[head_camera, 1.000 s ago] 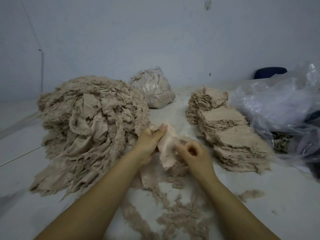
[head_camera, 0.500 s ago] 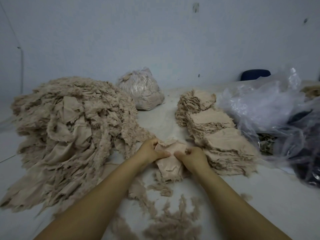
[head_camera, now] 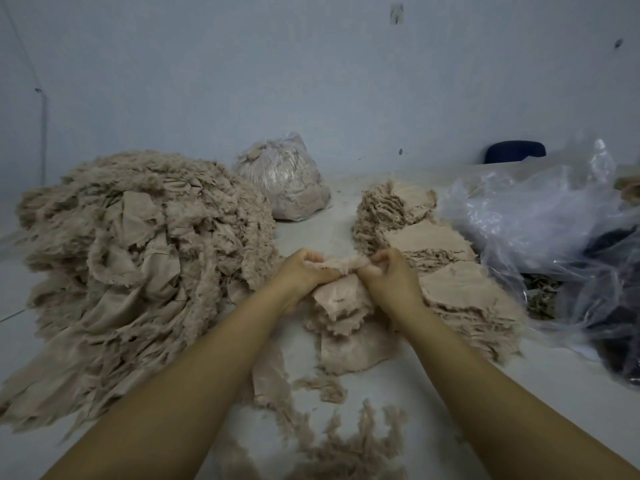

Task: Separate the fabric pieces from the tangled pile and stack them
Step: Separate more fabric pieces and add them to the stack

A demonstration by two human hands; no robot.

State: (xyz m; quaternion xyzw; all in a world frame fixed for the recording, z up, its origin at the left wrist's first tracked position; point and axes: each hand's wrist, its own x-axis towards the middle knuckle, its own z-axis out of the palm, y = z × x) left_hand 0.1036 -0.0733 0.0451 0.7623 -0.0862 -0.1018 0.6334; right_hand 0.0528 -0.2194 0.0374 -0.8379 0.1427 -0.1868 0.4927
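A big tangled pile (head_camera: 138, 258) of beige frayed fabric fills the left of the table. Neat stacks (head_camera: 446, 275) of flat beige pieces run along the right of centre. Between them a small bunch of fabric pieces (head_camera: 341, 299) hangs from my hands. My left hand (head_camera: 304, 271) pinches its top edge on the left side. My right hand (head_camera: 389, 278) pinches the same edge on the right, fingers curled. The bunch's lower part drapes onto a flat piece lying on the table.
A tied clear bag (head_camera: 284, 181) of scraps stands at the back centre. Crumpled clear plastic (head_camera: 540, 223) over dark bags lies at the right. Loose lint and threads (head_camera: 346, 445) litter the white table in front of me. A dark blue chair back (head_camera: 516, 155) shows behind.
Both hands have lifted the bunch slightly and shifted their grip to its top edge, a little further apart. The camera has tilted and moved closer.
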